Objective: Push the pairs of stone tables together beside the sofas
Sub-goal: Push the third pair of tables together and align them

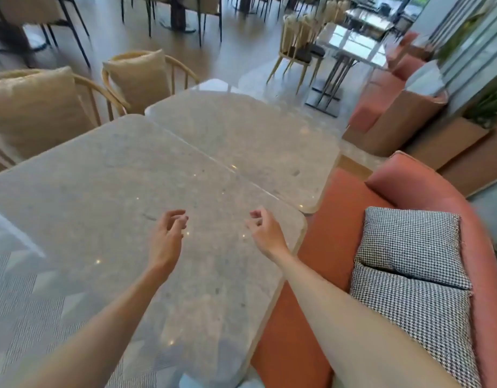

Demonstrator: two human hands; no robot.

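Both hands hover over the near counter, the left hand and the right hand with loose, half-curled fingers that hold nothing. This counter meets the far counter along a thin seam, beside the sofa. The far one seems shifted sideways, so the corners do not align. A hard push to correct it could knock stone against stone and chip an edge, or press the slab into the sofa seat.

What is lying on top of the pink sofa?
Two black-and-white houndstooth cushions lie on the salmon-pink sofa, one overlapping the other. The right arm hides part of the seat.
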